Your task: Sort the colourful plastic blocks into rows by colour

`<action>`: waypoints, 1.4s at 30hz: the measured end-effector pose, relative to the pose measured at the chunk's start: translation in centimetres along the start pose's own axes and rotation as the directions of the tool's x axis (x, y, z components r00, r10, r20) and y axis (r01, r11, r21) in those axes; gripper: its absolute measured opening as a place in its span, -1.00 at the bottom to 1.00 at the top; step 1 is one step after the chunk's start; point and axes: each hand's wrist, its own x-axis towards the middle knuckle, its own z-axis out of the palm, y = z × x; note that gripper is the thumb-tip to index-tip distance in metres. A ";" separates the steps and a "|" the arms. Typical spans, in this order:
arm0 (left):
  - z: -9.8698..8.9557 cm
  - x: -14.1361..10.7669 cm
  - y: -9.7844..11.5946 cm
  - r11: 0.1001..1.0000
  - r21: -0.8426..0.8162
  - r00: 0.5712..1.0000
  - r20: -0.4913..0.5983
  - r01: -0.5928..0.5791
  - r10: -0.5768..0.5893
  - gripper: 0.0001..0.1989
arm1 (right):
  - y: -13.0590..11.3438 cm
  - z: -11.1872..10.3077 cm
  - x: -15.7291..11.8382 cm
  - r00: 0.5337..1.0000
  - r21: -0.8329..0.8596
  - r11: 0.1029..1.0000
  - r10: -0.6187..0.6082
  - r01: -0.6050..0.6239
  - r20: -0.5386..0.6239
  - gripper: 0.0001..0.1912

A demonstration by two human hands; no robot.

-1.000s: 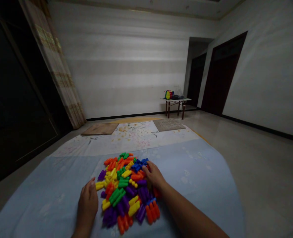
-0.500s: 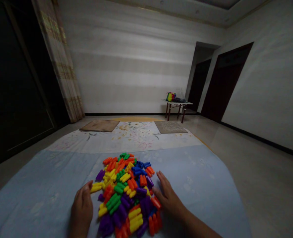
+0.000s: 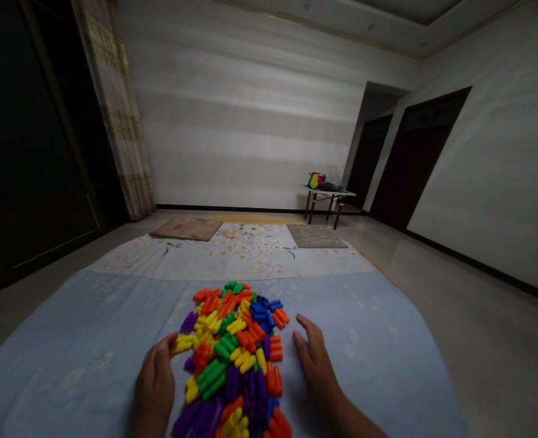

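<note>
Loosely open and empty, the right hand (image 3: pixel 315 360) is poised beside heaped plastic blocks (image 3: pixel 226 347); the left hand (image 3: pixel 155 378) curls at a yellow block (image 3: pixel 184 344), its grip unclear. The plastic blocks lie between on blue cloth (image 3: pixel 364 353), apparently for easy reach.

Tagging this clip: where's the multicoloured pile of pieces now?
Lower centre in the head view, the pile lies on the blue cloth between the left hand and right hand.

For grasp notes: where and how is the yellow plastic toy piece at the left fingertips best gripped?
Probably by its outer end, from the left, pinching across its long sides: the yellow toy piece juts from the pile, exposing that end beside the left hand, while its inner end lies by other yellow pieces.
</note>
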 end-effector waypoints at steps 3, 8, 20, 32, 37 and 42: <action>0.2 -0.1 0.0 0.998 -0.057 0.999 0.020 0.030 -0.029 -0.53 | 1.7 -0.5 0.6 0.996 -0.055 0.997 0.055 -0.059 -0.076 -0.55; 0.1 -0.5 0.9 0.998 -0.053 0.998 0.053 0.043 -0.040 -0.55 | 1.6 0.1 0.7 1.000 -0.060 0.998 0.015 -0.015 -0.004 -0.59; 0.3 -0.9 0.5 0.999 -0.026 0.984 0.174 0.044 -0.039 -0.50 | -4.1 5.6 7.8 0.937 -0.114 0.979 0.194 -0.167 0.291 -0.47; 0.1 -1.4 1.7 1.000 -0.008 0.980 0.195 0.028 -0.026 -0.49 | -10.8 6.1 7.9 0.802 0.229 0.967 -0.049 -0.112 0.596 -0.67; 0.0 -1.5 2.1 1.000 -0.002 0.979 0.205 -0.004 0.004 -0.52 | -6.3 3.9 8.5 0.917 0.211 0.964 0.070 -0.164 0.393 -0.66; 0.1 -1.6 2.6 0.990 0.053 0.965 0.235 -0.129 0.113 -0.54 | -1.4 2.2 7.0 0.950 0.083 0.984 0.125 -0.155 0.286 -0.67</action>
